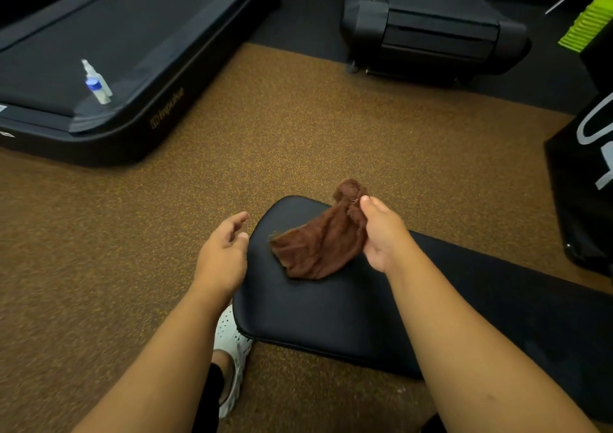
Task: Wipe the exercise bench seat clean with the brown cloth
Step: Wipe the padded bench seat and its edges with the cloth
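The black padded bench seat (308,310) fills the lower middle of the head view. My right hand (381,233) is shut on the brown cloth (318,247), pinching its upper end. The cloth hangs down and its lower part rests on the seat's far half. My left hand (225,253) hovers at the seat's left edge, fingers apart and holding nothing, a short gap away from the cloth.
A clear spray bottle with a blue label (96,82) stands on the black treadmill deck (139,51) at the upper left. A second treadmill (434,31) is at the upper right, and a black bag (587,180) at the right edge. My white shoe (232,349) rests on the brown floor.
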A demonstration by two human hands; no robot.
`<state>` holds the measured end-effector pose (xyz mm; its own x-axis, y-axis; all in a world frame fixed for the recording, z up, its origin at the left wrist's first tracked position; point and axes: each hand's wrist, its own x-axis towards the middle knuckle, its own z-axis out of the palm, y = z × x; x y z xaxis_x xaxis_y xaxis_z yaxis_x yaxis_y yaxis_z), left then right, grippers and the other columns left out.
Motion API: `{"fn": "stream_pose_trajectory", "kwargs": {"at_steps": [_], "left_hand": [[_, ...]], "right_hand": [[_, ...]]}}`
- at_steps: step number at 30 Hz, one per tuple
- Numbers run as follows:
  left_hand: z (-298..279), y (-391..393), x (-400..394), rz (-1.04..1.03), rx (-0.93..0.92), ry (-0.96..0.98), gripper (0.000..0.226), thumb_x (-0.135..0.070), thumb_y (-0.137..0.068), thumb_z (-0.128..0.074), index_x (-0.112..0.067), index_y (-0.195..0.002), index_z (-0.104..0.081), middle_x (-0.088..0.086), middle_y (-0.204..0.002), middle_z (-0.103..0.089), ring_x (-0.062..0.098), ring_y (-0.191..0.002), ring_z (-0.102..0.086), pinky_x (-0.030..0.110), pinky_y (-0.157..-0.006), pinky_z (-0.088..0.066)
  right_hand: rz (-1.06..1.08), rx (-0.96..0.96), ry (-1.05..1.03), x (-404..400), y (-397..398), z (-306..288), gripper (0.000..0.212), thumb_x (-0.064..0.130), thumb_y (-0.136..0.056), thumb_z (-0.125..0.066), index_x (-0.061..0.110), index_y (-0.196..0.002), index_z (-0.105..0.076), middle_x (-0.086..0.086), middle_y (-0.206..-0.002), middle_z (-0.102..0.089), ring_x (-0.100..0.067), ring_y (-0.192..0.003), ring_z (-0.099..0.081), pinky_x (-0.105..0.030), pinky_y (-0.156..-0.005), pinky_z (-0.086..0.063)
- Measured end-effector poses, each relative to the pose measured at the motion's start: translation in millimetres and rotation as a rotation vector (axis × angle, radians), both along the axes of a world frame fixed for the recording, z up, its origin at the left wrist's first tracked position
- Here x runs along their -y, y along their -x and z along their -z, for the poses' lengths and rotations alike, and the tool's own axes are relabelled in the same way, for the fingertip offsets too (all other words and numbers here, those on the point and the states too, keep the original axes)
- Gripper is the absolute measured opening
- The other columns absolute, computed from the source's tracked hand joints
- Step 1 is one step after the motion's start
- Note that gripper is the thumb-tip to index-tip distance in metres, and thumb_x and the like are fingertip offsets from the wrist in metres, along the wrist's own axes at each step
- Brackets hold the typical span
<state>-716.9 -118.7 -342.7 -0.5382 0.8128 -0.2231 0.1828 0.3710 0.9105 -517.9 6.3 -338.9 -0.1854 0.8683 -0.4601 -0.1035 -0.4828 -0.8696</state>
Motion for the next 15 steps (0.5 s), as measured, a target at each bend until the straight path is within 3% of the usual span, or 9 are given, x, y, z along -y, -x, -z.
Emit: {"fn": "stream_pose_trajectory", "kwargs": {"at_steps": [3, 6, 9, 12, 15], "left_hand": [[2, 1, 0, -0.013, 0.021, 0.003, 0.038, -0.011, -0.098, -0.045, -0.026, -0.132, -0.053, -0.01, -0.12, -0.052, 0.006, -0.114, -0.047, 0.026, -0.098, -0.034], [3, 1, 0, -0.01, 0.016, 0.006, 0.038, -0.011, -0.098, -0.044, -0.026, -0.132, -0.053, -0.01, -0.119, -0.052, 0.006, -0.113, -0.046, 0.027, -0.098, -0.034], [6, 1, -1, -0.009, 0.021, 0.006, 0.038, -0.011, -0.098, -0.044, -0.025, -0.133, -0.052, -0.01, -0.12, -0.052, 0.007, -0.114, -0.046, 0.028, -0.1, -0.035], [8, 1, -1, -0.017, 0.028, 0.008, 0.039, -0.009, -0.098, -0.044, -0.024, -0.132, -0.053, -0.009, -0.123, -0.052, 0.007, -0.116, -0.047, 0.029, -0.102, -0.035], [8, 0, 0, -0.009, 0.015, 0.006, 0.04, -0.007, -0.097, -0.043, -0.022, -0.133, -0.052, -0.007, -0.126, -0.052, 0.006, -0.115, -0.046, 0.025, -0.1, -0.034]], "right_hand": [[-0.006, 0.122, -0.114, -2, -7, 7, 0.036, 0.036, -0.098, -0.044, 0.02, -0.128, -0.054, -0.002, -0.125, -0.063, -0.016, -0.111, -0.061, -0.042, -0.1, -0.046], [-0.225, 0.221, -0.335, 13, -6, 13, 0.033, 0.029, -0.095, -0.052, 0.023, -0.127, -0.059, 0.002, -0.129, -0.06, -0.01, -0.12, -0.054, -0.038, -0.108, -0.038], [-0.481, 0.545, -0.641, 29, -3, 24, 0.036, 0.04, -0.091, -0.057, 0.035, -0.126, -0.058, 0.006, -0.141, -0.05, -0.006, -0.134, -0.038, -0.031, -0.115, -0.024], [-0.624, 0.861, -0.895, 42, 10, 30, 0.053, 0.061, -0.084, -0.042, 0.043, -0.134, -0.045, 0.006, -0.152, -0.032, -0.015, -0.144, -0.016, -0.045, -0.117, -0.01], [-0.85, 1.125, -0.902, 57, 23, 49, 0.067, 0.075, -0.08, -0.037, 0.053, -0.141, -0.021, 0.008, -0.16, 0.001, -0.019, -0.145, 0.012, -0.054, -0.113, 0.009]]}}
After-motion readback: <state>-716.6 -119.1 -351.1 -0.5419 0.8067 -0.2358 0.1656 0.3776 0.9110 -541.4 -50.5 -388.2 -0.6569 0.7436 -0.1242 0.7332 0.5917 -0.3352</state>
